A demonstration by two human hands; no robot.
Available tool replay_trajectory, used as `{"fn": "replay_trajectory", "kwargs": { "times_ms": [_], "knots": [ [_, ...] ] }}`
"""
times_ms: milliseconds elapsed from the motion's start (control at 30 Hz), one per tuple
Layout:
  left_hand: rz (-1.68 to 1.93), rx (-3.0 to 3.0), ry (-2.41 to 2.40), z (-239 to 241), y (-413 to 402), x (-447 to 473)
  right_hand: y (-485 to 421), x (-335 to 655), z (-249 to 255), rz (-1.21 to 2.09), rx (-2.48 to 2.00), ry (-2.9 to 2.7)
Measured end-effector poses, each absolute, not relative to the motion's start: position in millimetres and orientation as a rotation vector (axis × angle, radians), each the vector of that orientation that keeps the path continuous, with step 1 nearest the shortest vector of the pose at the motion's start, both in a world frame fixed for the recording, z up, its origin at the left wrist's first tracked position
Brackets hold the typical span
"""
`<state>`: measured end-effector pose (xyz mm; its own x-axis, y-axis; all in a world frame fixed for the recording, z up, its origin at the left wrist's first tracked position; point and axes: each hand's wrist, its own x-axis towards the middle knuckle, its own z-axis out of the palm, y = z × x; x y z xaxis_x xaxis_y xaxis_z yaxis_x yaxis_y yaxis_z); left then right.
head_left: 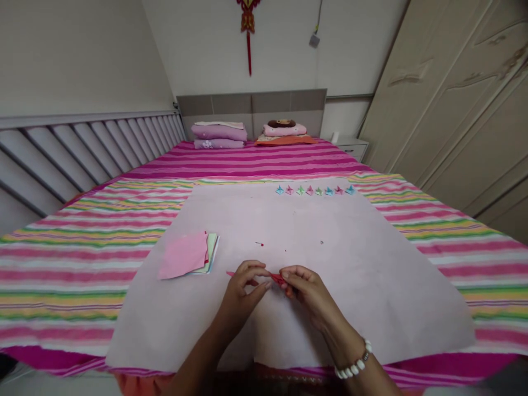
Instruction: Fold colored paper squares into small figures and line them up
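A small red folded paper (pixel 277 278) is between my two hands, above the pale sheet. My right hand (pixel 306 286) pinches its right end between thumb and fingers. My left hand (pixel 246 283) is curled at the other end, thumb and forefinger closed on the paper's edge. Past the knuckles of my left hand shows a pink-red pointed tip (pixel 230 273); whether it belongs to the same paper is hidden. To the left lies a stack of square papers (pixel 183 256), pink on top, with green and white edges showing below.
A row of several small folded paper figures (pixel 309 190), blue, pink and green, runs along the far edge of the pale sheet (pixel 371 286). A red-headed pin-like item (pixel 259 243) and a tiny dark piece (pixel 322 242) lie nearer. Striped bedding (pixel 74 269) surrounds the sheet.
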<state>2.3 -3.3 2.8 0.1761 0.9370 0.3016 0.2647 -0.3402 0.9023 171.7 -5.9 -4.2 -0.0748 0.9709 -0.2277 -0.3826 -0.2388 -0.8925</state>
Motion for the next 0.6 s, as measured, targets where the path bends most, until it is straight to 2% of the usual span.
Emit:
{"fn": "replay_trajectory", "kwargs": {
  "times_ms": [167, 300, 600],
  "knots": [
    [1.062, 1.870, 1.110, -6.3, 4.6, 5.4, 0.3, 169.3, -11.4, 1.612, -1.051, -0.776],
    [1.104, 1.816, 1.140, -16.3, 17.7, 9.5, 10.9, 169.5, -22.5, 1.604, -1.066, -0.820],
    [1.155, 1.565, 1.196, -36.5, 43.1, 13.3, 29.8, 179.7, -42.9, 1.066, -1.190, -1.163]
  ]
}}
